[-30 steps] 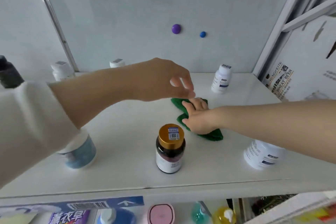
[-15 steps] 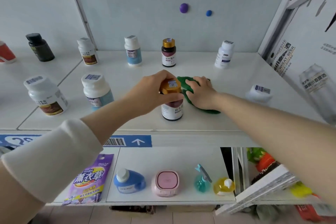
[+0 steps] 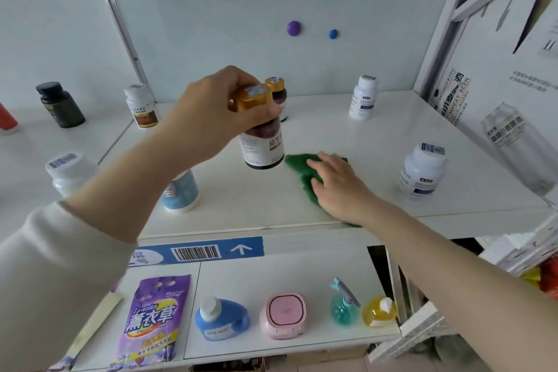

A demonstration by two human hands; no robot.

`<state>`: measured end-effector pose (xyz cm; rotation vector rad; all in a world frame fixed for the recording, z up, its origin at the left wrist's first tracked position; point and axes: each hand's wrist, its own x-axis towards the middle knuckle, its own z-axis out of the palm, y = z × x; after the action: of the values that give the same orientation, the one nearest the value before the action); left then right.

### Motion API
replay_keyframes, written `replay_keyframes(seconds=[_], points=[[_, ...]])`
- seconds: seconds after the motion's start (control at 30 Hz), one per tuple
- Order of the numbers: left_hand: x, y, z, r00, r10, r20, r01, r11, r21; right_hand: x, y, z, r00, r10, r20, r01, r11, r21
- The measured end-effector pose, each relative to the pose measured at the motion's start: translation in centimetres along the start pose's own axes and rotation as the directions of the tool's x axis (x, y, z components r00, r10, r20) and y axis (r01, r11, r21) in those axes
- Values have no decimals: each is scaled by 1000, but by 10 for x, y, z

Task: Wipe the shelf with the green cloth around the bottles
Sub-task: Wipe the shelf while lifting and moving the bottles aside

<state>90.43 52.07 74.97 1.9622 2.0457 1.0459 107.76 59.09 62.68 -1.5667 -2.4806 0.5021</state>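
Observation:
My left hand [image 3: 208, 118] grips a dark bottle with a gold cap [image 3: 262, 142] by its top and holds it in the air above the white shelf [image 3: 377, 142]. My right hand [image 3: 338, 184] lies flat on the green cloth [image 3: 297, 163], which is bunched on the shelf just right of the lifted bottle. Other bottles stand on the shelf: a second gold-capped one [image 3: 279, 98] at the back, a white one [image 3: 363, 98] at the back right, a white one [image 3: 421, 172] at the right, and a blue-labelled one [image 3: 181, 190] partly behind my left forearm.
On the adjoining shelf to the left stand a black bottle [image 3: 60, 106], a white bottle with a brown label [image 3: 142, 107] and a white bottle [image 3: 69, 169]. A lower shelf holds a purple pouch [image 3: 151, 320], a blue bottle [image 3: 220, 317], a pink box [image 3: 283, 315] and spray bottles. A cardboard box [image 3: 498, 100] walls the right side.
My left hand took hold of the gold-capped bottle by its cap and lifted it off the shelf. My right hand stayed on the green cloth.

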Motion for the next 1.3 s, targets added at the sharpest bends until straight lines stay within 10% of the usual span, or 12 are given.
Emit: replay_keyframes(seconds=[0.13,0.37,0.67,1.3], points=[[2,-9,2,1000,-5,-6,5,1000,4,47,-3,-3,977,208,-47,-209,978,-19],[7,-13,18,999,24,40,-22,998,-63,-27,-52,29,956,-270,-114,273,962,5],[7,-2,68,977,67,202,-57,997,-53,-40,8,0,993,-37,-111,42,998,37],[-5,5,76,881,-181,437,228,972,-56,22,7,-32,972,0,234,26,994,-107]])
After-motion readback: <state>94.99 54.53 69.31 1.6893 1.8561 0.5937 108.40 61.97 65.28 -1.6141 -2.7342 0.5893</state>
